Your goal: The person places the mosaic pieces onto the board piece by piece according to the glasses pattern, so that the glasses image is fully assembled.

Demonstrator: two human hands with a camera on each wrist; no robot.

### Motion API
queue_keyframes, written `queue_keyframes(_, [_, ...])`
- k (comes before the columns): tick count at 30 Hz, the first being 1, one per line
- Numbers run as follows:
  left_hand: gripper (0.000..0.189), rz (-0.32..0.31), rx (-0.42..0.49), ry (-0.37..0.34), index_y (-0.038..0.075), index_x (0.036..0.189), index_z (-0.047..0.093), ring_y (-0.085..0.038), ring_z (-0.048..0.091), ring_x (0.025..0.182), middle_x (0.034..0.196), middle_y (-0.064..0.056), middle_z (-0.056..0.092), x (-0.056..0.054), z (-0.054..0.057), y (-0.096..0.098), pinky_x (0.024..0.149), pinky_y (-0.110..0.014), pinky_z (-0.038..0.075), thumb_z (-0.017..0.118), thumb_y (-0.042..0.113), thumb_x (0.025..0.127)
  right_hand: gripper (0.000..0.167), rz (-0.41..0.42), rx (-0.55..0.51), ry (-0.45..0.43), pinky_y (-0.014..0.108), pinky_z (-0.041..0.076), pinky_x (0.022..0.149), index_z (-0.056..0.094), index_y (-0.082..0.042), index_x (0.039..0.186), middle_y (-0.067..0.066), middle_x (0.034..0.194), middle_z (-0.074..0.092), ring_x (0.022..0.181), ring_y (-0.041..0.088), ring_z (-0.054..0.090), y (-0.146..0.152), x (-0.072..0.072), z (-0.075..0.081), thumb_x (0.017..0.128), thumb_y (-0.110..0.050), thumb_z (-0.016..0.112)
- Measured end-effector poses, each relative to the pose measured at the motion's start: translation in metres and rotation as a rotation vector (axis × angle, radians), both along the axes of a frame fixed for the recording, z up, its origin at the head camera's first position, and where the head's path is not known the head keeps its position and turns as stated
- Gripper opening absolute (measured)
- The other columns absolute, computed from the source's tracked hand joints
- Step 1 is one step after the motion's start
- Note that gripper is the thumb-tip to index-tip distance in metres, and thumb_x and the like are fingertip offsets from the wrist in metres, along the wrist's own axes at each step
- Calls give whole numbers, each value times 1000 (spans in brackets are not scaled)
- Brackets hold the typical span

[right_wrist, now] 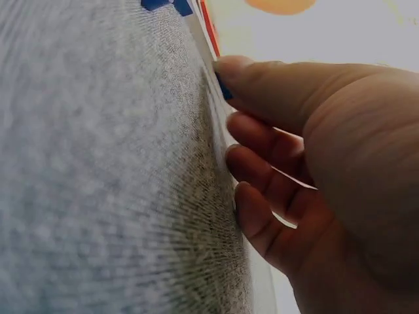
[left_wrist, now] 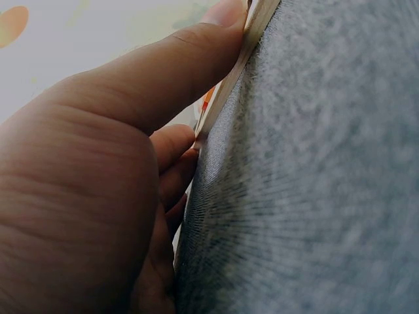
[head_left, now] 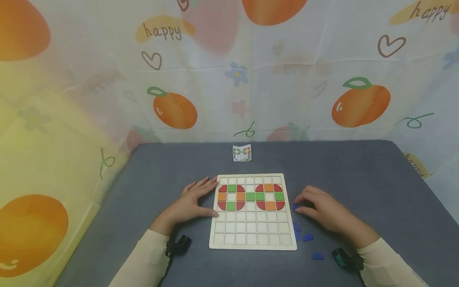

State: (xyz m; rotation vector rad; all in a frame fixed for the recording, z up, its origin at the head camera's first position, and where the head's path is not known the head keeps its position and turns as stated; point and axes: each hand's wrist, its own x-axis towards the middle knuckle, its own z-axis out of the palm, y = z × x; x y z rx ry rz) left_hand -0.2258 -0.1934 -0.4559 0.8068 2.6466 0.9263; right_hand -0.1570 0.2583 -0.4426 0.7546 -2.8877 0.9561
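A pale wooden grid board (head_left: 251,227) lies on the table, its upper rows filled with red, green and orange pieces that form two ring shapes joined by a green square (head_left: 250,196). My left hand (head_left: 190,205) rests against the board's left edge, thumb and fingers spread and fairly straight; the thumb tip lies over the rim. Just off the right edge, my right hand (head_left: 324,209) pinches a small blue piece (right_wrist: 224,89) between thumb and forefinger. Its other fingers are bent, close over the grey cloth.
Several blue pieces, among them a half-round one (head_left: 317,256) and another (head_left: 308,238), lie right of the board. Behind the board is a small printed pattern card (head_left: 242,153). A patterned curtain (head_left: 215,71) hangs beyond the grey table (head_left: 172,159).
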Motion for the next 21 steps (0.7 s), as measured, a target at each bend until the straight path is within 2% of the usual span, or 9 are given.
queue_keyframes(6, [106,9,4,-5,19,171,41,-29,12,165,176,5,30,0,-1,0,125,-62,2,92,55,85,15,-38,-88,44,40,55,87,78,-21,112,-14,109,63,100,9,60,-13,3,4,100,-14,83])
queue_keyframes(12, [104,9,8,-4,20,171,41,-29,12,165,177,5,30,1,-1,1,125,-63,2,91,55,86,15,75,-201,20,32,52,76,77,-19,115,-7,109,64,91,11,58,-50,10,11,102,-13,81])
queue_keyframes(16, [101,6,8,0,20,171,41,-28,12,165,177,6,29,0,-2,0,125,-63,3,89,54,89,12,140,-206,-12,33,53,79,79,-17,116,-8,108,64,93,12,58,-79,12,11,104,-16,79])
queue_keyframes(21, [97,-3,-1,10,19,171,41,-28,13,165,177,6,29,-1,-2,-1,125,-62,3,87,52,92,10,150,-186,-26,35,54,83,80,-19,114,-10,108,64,94,12,58,-112,10,11,104,-18,78])
